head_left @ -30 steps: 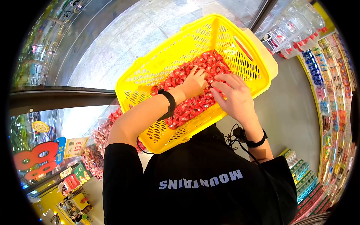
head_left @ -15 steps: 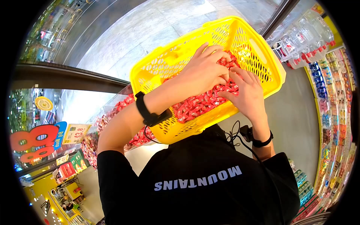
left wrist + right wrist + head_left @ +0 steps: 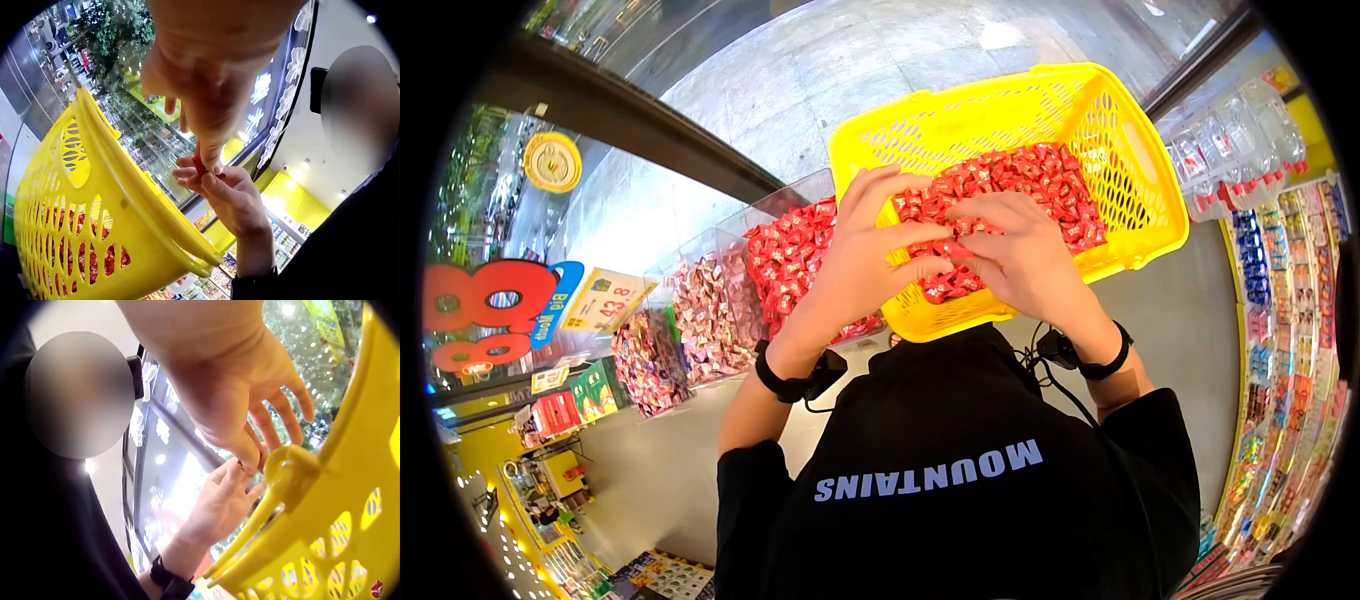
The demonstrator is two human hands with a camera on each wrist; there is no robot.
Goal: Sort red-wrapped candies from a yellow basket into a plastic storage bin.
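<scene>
In the head view, a person in a black shirt with pale lettering reading MOUNTAINS [image 3: 930, 475] works over a yellow plastic basket with perforated walls [image 3: 1000, 112], its floor covered by a heap of small red wrapped sweets [image 3: 1040, 185]. The left hand [image 3: 865, 240] is above the basket's left end and the right hand [image 3: 1025, 255] above its near edge, their fingertips close together, though what lies between them is hard to make out from here. Beyond the basket's left end stand clear bins, one filled with red wrapped sweets [image 3: 795, 250] and the next with pinkish-brown wrapped sweets [image 3: 710, 305], near a price card marked 43.8 [image 3: 607, 300]. On the far right are big clear plastic bottles with red caps [image 3: 1235, 150] and a long curved-looking shelf of coloured packets [image 3: 1280, 350]. In the left wrist view, the left hand pinches a single small red wrapped sweet [image 3: 199, 165] with its thumb, and the right hand's thumb and fingers grip it from below, clear of the basket's rim; the heap shows red through the wall's holes. In the right wrist view, the two thumbs meet just beside the basket's rim, the sweet mostly hidden between them, while the right hand's other fingers extend loosely.
</scene>
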